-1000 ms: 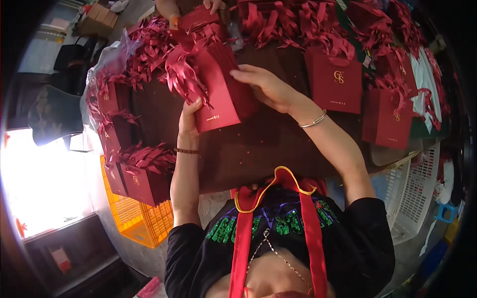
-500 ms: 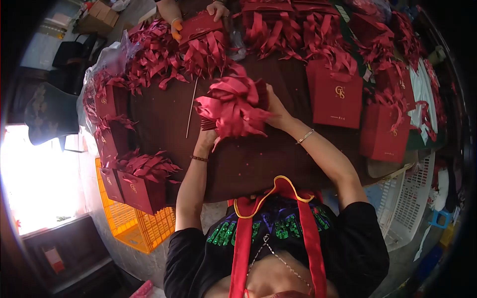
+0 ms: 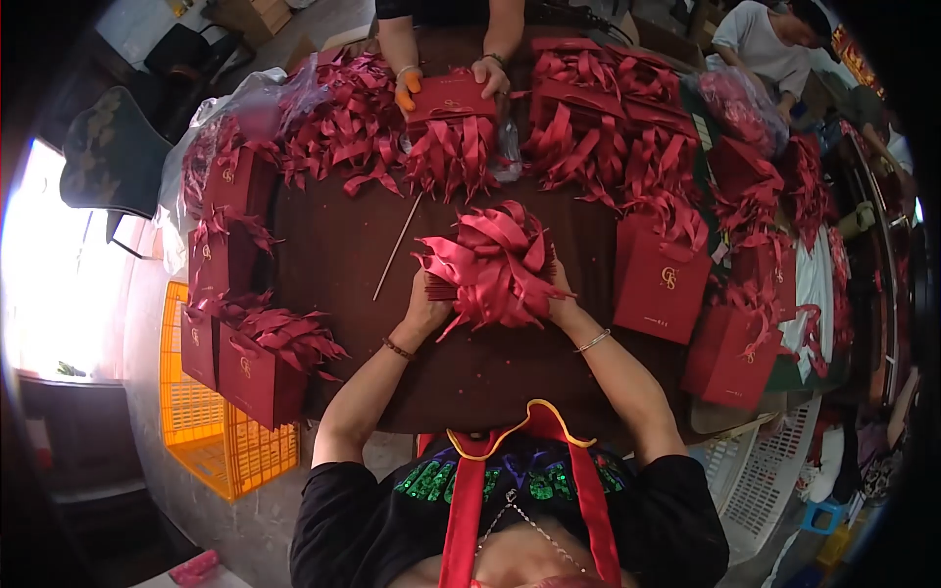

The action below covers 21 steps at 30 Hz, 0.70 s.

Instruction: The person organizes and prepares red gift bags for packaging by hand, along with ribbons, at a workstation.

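Observation:
Between my two hands stands a bundle of red paper gift bags [image 3: 487,265], its red ribbons spilling over the top. My left hand [image 3: 427,306] grips the bundle's left side, where the bag edges show as thin layers. On the opposite side my right hand [image 3: 563,299] clasps it, the fingers partly hidden behind the bags. A thin rod [image 3: 397,247] lies on the brown tablecloth [image 3: 333,225] to the left of the bundle. Red gift bags with a gold logo [image 3: 663,279] stand at the right of the table.
Across the table, a co-worker's hands [image 3: 449,86] hold another stack of red bags. More ribboned bags [image 3: 263,377] line the left side, above a yellow crate [image 3: 230,441]. A white crate [image 3: 765,470] stands at lower right. Another person [image 3: 769,44] is at the back right.
My head view has shifted, showing more of the far side and a second person. My hands still hold the bundle, its ribbons now spread more evenly over the top.

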Tool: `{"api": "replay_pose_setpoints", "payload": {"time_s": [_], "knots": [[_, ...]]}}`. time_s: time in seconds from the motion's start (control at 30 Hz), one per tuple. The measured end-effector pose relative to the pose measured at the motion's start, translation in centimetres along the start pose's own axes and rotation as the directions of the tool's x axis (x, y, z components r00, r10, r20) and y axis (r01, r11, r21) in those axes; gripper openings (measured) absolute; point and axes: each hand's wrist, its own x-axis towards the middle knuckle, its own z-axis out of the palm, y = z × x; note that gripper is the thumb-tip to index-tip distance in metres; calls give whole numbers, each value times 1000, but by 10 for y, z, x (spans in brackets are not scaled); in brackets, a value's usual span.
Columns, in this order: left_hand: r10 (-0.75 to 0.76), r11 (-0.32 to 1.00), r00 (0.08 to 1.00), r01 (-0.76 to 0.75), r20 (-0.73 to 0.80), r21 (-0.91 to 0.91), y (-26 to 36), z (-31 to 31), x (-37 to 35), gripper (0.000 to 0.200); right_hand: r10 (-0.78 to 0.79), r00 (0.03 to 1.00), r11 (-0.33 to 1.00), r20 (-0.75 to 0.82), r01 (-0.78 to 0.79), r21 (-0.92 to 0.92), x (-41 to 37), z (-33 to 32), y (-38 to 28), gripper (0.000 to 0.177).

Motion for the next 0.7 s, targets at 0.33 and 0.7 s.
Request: {"api": "replay_pose_setpoints", "payload": {"time_s": [0.33,0.7], "knots": [[-445,299,835,-201,322,933,225,39,132,57,221,962,545,163,-260,797,-5,98,7,54],[-189,451,970,-54,155,891,255,-13,271,69,189,980,915,-66,-151,374,144,99,-144,53]]}}
